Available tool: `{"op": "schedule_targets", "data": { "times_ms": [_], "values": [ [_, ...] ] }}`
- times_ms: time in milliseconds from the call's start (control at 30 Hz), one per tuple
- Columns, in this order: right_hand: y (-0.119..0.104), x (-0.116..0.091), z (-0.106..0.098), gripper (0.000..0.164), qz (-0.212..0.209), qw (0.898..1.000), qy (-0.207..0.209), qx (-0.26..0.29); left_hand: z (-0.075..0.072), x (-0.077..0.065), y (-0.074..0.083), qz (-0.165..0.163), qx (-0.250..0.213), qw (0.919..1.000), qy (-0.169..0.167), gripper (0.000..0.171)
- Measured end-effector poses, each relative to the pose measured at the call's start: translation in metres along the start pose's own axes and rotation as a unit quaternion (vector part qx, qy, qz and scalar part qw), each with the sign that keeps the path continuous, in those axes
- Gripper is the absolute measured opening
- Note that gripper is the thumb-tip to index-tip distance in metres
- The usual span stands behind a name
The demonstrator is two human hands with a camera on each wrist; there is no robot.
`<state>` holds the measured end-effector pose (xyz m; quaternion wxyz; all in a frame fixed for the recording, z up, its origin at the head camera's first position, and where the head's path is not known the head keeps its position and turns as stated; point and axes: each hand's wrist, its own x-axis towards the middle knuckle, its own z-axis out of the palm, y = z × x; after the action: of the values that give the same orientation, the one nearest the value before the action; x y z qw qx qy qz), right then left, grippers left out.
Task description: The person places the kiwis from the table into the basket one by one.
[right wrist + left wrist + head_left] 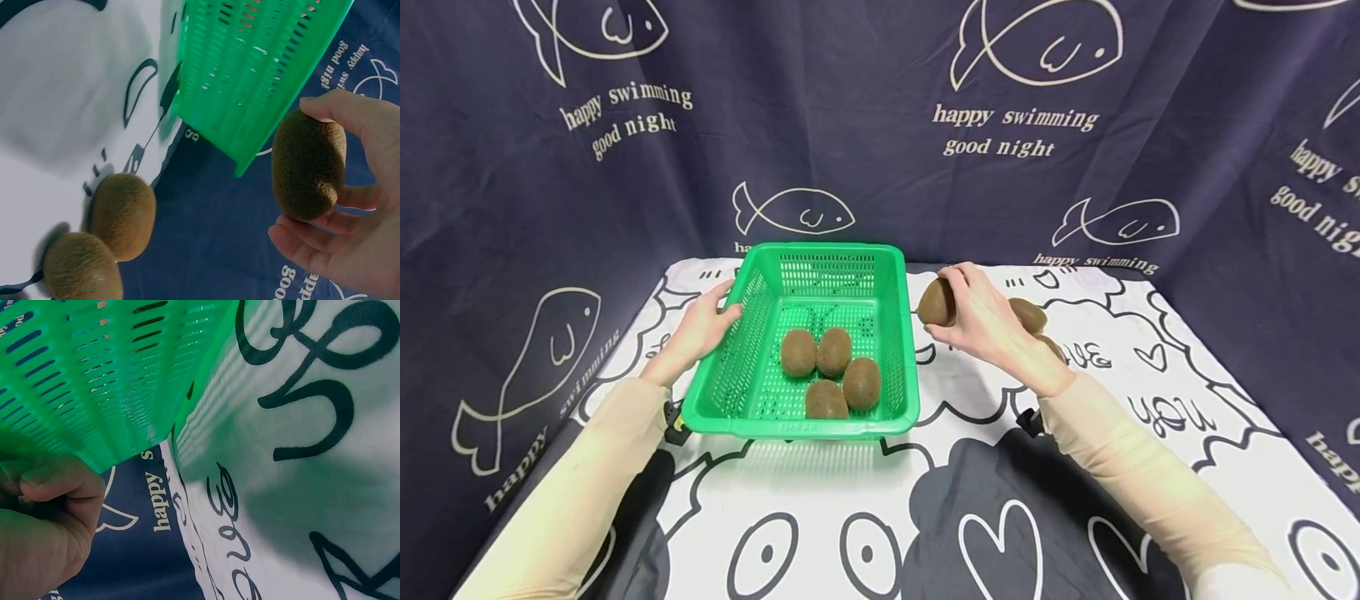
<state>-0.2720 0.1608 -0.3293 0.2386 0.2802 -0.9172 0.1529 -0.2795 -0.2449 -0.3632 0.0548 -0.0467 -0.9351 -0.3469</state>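
Note:
A green plastic basket (805, 428) with slotted walls stands on the table, and several brown kiwis (862, 383) lie together in its front half. My left hand (700, 323) grips the basket's left rim; the left wrist view shows its thumb and curled fingers (59, 478) at the edge. To the right of the basket, my right hand (981, 321) holds another kiwi (307, 165) between thumb and fingers, raised beside the basket wall. Two more kiwis rest on the table behind that wrist, one (123, 217) touching the other (83, 267).
A white tablecloth (790, 483) with black line drawings covers the table. Dark blue fabric (880, 150) printed with fish and lettering hangs behind and at both sides, close to the basket's back wall.

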Motion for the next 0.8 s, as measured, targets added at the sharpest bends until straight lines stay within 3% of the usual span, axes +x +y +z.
{"op": "schedule_targets", "data": {
  "times_ms": [300, 800],
  "values": [
    [-0.016, 0.013, -0.002, 0.070, 0.000, 0.999, -0.017, 0.028, -0.001, 0.000, 0.001, -0.009, 0.003, 0.9999, -0.005, 0.059],
    [-0.048, 0.023, 0.009, 0.070, -0.059, 0.996, -0.044, 0.057, -0.001, 0.000, 0.001, -0.009, 0.002, 1.0000, -0.001, 0.059]
  ]
}}
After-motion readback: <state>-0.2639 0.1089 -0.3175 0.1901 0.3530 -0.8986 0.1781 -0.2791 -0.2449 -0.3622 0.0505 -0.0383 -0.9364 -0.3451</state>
